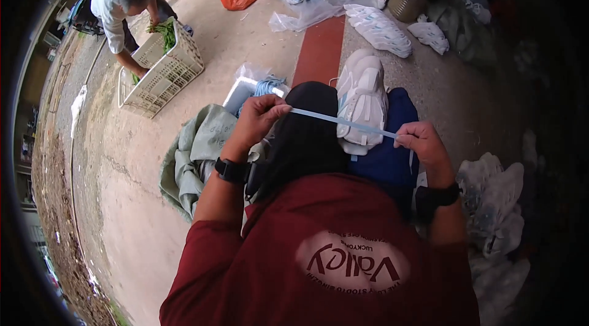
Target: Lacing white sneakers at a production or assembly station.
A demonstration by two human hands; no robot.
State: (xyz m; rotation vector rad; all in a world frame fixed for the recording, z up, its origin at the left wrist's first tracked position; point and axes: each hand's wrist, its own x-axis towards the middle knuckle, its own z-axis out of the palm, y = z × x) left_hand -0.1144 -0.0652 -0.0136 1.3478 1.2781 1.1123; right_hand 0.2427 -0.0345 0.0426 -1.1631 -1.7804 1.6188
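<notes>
Hands, 2: left hand (256, 118) and right hand (422, 142) each pinch 1 taut blue strap (343, 122); bare concrete floor (123, 160) lies left.

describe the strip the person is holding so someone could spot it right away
Start at the wearer's dark red shirt at the bottom and follow both forearms up. Between the left hand and right hand runs a thin pale blue strip, pulled taut. Unlike the bulky white bundle behind it, it is flat, narrow and straight.
</notes>
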